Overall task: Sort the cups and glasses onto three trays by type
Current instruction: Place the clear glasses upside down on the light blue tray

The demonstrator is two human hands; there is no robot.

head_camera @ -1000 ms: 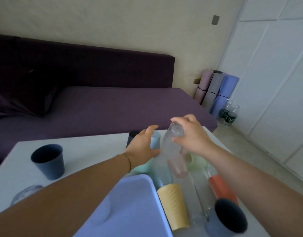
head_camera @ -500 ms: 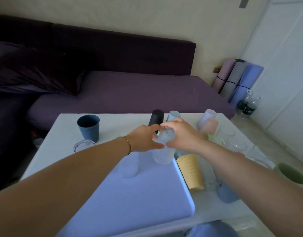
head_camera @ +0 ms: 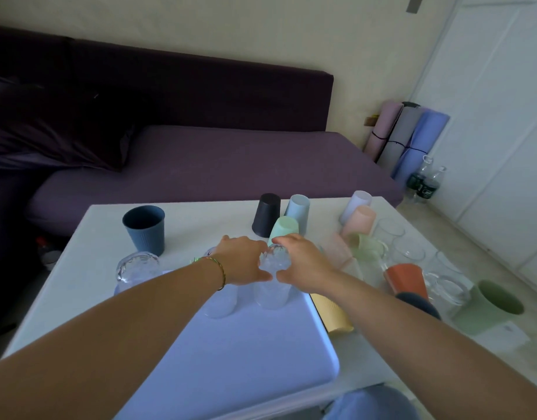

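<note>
Table (head_camera: 88, 268), white, set before purple sofa (head_camera: 230, 165). Clear glass (head_camera: 273, 289), stood on blue tray (head_camera: 246, 359), is gripped by left hand (head_camera: 243, 262) and right hand (head_camera: 300, 262), fingers curled.

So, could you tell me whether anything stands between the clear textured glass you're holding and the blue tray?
Nothing visible does: the clear textured glass already stands on the pale blue tray, beside a frosted glass.

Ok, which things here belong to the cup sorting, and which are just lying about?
Job: clear textured glass gripped by left hand and right hand; pale blue rectangular tray; dark blue ribbed cup; black upturned cup; orange cup.
Lying about: purple fabric sofa; rolled yoga mats; two plastic water bottles.
</note>
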